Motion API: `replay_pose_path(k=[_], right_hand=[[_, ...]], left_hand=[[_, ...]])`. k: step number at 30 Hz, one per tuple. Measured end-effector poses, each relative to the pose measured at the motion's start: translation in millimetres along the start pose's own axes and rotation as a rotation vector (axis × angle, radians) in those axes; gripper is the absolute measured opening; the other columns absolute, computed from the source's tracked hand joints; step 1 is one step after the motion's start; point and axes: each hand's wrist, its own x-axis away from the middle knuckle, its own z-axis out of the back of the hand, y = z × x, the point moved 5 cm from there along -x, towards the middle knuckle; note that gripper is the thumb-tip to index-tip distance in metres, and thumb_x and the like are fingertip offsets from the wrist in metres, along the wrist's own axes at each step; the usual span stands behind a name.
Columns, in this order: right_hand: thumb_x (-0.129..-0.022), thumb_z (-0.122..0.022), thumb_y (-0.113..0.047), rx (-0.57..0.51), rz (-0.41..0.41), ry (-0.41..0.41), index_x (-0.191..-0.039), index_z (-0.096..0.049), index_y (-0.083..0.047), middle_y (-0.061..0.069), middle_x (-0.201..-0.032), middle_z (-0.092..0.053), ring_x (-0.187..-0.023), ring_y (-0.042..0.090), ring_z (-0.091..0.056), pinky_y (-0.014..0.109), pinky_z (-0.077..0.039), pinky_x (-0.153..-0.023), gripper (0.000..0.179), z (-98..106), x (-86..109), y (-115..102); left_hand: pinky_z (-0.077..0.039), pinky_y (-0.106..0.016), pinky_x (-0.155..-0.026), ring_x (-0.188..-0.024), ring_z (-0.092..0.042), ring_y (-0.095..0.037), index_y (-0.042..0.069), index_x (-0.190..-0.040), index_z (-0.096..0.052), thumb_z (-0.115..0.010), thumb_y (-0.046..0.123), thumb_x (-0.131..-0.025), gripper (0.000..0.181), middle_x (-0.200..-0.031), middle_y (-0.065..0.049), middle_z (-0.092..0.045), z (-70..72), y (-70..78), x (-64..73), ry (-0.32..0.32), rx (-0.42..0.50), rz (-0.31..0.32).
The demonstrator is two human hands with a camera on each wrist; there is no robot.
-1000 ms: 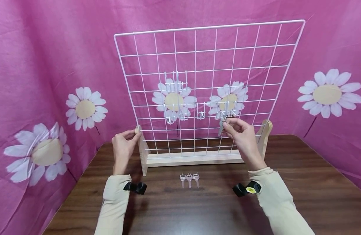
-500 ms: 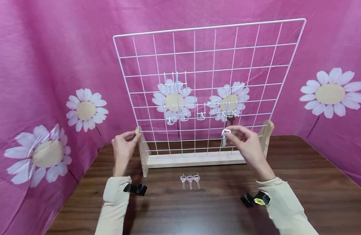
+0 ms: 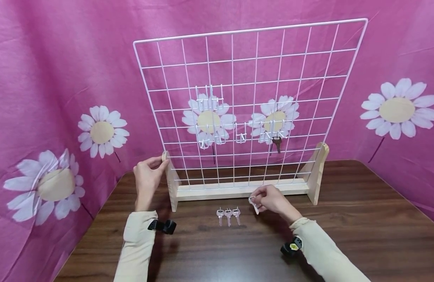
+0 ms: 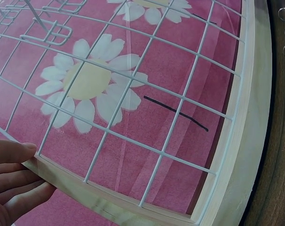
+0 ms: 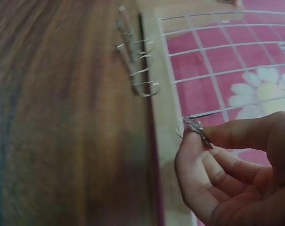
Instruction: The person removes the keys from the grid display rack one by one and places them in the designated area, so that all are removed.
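Note:
In the head view my right hand [image 3: 271, 199] pinches a silver key [image 3: 254, 205] with a ring, low in front of the stand's base bar. The right wrist view shows the key's ring [image 5: 193, 123] between thumb and forefinger. My left hand [image 3: 148, 177] grips the top of the left wooden upright [image 3: 172, 184] of the stand, thumb on the near face in the left wrist view. A dark brown key [image 3: 277, 145] hangs from a hook on the white wire grid [image 3: 232, 70]. Three keys with rings [image 3: 228, 217] lie side by side on the table, left of my right hand.
Several white wire hooks [image 3: 241, 137] hang on the grid, in an upper cluster and a lower row. The right wooden upright [image 3: 318, 174] stands beyond my right hand. A pink cloth [image 3: 79, 47] with printed daisies surrounds the brown wooden table [image 3: 202, 254].
My right hand has come down and left from the hooks to near the tabletop, carrying the silver key. The dark key it covered now hangs in full view. My left hand stays put.

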Motion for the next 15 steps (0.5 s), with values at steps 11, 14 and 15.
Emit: replay_pose_path(k=[11, 14, 15], right_hand=[[-0.076, -0.049, 0.015, 0.117, -0.036, 0.002, -0.085, -0.072, 0.006, 0.012, -0.076, -0.071, -0.060, 0.012, -0.063, 0.029, -0.057, -0.056, 0.026, -20, -17.2, 4], [-0.076, -0.049, 0.016, 0.127, -0.045, 0.008, -0.083, -0.071, 0.006, 0.012, -0.074, -0.071, -0.058, 0.013, -0.063, 0.029, -0.057, -0.055, 0.025, -24, -18.4, 5], [-0.077, -0.051, 0.016, 0.129, -0.052, 0.009, -0.083, -0.071, 0.006, 0.012, -0.074, -0.071, -0.057, 0.013, -0.063, 0.029, -0.057, -0.055, 0.023, -25, -18.1, 5]], left_hand=[[-0.053, -0.038, -0.078, -0.089, -0.071, -0.025, 0.003, -0.097, -0.077, -0.080, 0.020, -0.080, 0.024, -0.087, -0.014, -0.073, -0.3, -0.6, -0.9, 0.009, 0.004, -0.002], [-0.053, -0.038, -0.079, -0.090, -0.071, -0.025, 0.003, -0.097, -0.077, -0.080, 0.019, -0.080, 0.024, -0.087, -0.014, -0.073, -0.3, -0.5, -1.0, 0.007, 0.001, 0.000], [-0.053, -0.038, -0.079, -0.090, -0.071, -0.025, 0.003, -0.097, -0.077, -0.080, 0.019, -0.080, 0.023, -0.087, -0.013, -0.073, -0.4, -0.6, -1.0, 0.005, -0.002, 0.001]])
